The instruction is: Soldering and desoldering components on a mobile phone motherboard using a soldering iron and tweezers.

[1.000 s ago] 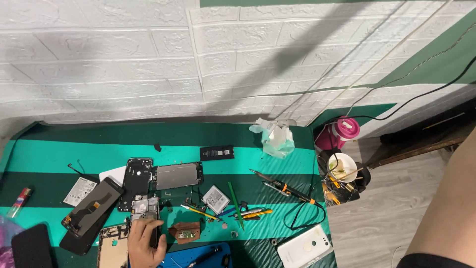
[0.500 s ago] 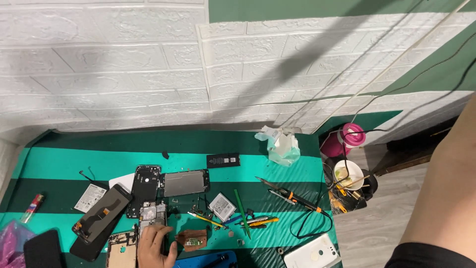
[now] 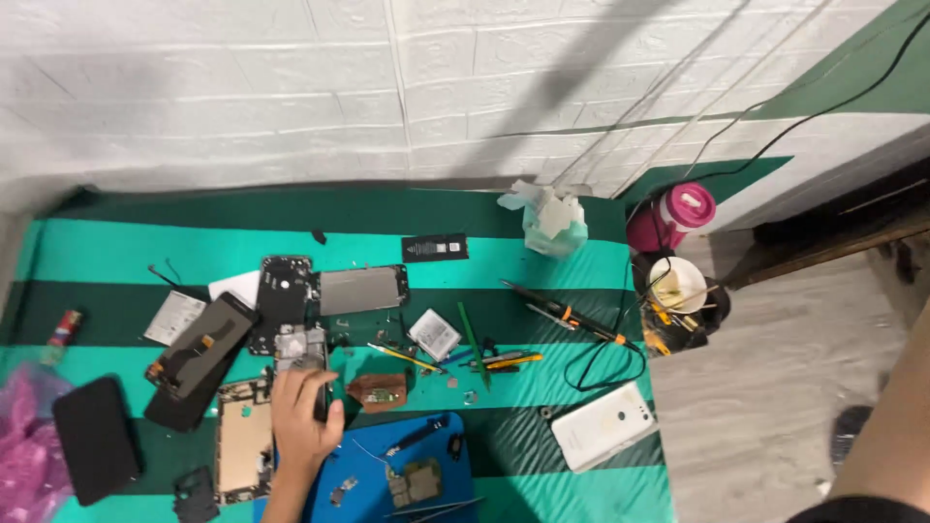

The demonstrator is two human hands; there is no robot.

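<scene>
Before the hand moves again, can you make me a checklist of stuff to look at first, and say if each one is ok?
1. Left hand has a grip on the small dark part: cannot tell, its fingers hide most of it.
2. Right hand in view: not ok, only a bare arm shows at the right edge.
3. Blue mat has bare room: ok.
4. Brown circuit board lies apart from the hand: ok.
5. White phone sits fully on the table: ok, though near its edge.

Worktop cover (image 3: 542, 271): teal and dark green stripes
Mat (image 3: 426, 446), near edge: blue
Phone shell (image 3: 603, 426), right edge: white
Flask (image 3: 678, 215), far right corner: pink
Wall (image 3: 291, 87): white brick pattern
</scene>
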